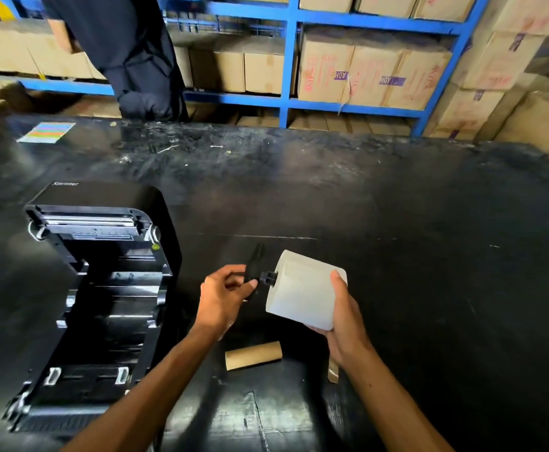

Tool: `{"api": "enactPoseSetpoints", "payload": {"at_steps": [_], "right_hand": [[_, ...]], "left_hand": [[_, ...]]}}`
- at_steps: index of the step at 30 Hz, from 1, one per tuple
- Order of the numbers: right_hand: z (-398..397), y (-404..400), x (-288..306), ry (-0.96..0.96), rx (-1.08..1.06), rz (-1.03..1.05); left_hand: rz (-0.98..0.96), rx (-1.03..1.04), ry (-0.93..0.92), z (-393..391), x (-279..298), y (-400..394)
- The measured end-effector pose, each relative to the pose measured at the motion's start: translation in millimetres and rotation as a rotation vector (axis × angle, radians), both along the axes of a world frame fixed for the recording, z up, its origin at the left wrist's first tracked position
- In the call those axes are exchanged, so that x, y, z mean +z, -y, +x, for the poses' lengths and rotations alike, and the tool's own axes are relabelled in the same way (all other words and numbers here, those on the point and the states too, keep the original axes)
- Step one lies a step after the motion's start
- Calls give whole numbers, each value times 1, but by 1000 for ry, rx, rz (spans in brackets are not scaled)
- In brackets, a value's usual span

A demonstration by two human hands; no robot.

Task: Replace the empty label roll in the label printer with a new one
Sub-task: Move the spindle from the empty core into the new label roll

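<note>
A black label printer (103, 288) stands open at the left of the black table, its lid tilted back and its roll bay showing no roll. My right hand (344, 318) grips a full white label roll (302, 288) above the table. My left hand (224, 295) pinches a black plastic spindle holder (258, 272), whose shaft enters the roll's core from the left. The empty brown cardboard core (253, 354) lies on the table just below my hands.
The black table (397, 207) is scuffed and dusty. A striped coloured sheet (46, 132) lies at its far left. A person in dark clothing (126, 53) stands behind it. Blue shelving (289, 60) with cardboard boxes fills the background. A small brown scrap (333, 371) lies beside my right wrist.
</note>
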State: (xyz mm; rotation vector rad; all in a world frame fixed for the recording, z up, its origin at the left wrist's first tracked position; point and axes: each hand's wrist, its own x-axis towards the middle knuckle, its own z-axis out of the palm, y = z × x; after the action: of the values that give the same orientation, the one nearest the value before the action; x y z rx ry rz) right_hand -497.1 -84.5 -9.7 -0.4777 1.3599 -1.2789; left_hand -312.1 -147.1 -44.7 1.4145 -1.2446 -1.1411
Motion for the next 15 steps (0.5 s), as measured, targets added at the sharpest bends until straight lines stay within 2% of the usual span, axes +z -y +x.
{"api": "enactPoseSetpoints", "payload": {"at_steps": [4, 10, 15], "right_hand": [[3, 0, 7, -23, -4, -2], [8, -7, 16, -45, 5, -49], [14, -17, 18, -88, -17, -129]], "left_hand": [[-112, -20, 38, -10, 27, -23], [-261, -31, 165, -10, 36, -45], [-373, -72, 415, -6, 28, -56]]}}
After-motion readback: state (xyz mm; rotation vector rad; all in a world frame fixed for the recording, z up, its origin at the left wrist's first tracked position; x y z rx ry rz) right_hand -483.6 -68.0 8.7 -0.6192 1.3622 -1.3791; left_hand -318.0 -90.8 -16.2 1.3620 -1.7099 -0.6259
